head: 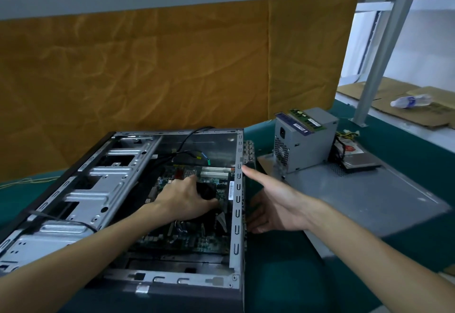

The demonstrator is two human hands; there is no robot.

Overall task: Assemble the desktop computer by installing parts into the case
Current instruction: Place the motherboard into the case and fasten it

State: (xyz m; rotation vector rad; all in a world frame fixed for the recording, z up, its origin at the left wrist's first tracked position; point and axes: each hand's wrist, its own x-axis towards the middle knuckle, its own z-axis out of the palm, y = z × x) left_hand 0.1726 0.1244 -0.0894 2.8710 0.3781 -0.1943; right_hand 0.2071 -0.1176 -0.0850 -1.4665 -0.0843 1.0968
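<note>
- One open computer case (128, 199) lies on its side on the green tabletop (283, 275), one motherboard (187, 236) set in its floor.
- Left hand (182, 197) is inside the case over the motherboard, fingers curled round one dark part (206, 190); too dim to tell what the part is.
- Right hand (275, 204) is just outside the case's right wall (237, 204), fingers straight and spread, index tip touching the wall's edge, holding nothing.
- Beyond the right hand: one grey power supply (305, 140) stands on one flat grey side panel (369, 197), one green RAM stick (307, 119) lying on top of it.
- Right of the power supply: one hard drive (362, 162) on the panel, cable bundle (347, 138) beside it.
- Far right, well apart: one plastic bottle (411, 101) on cardboard (423, 113).
</note>
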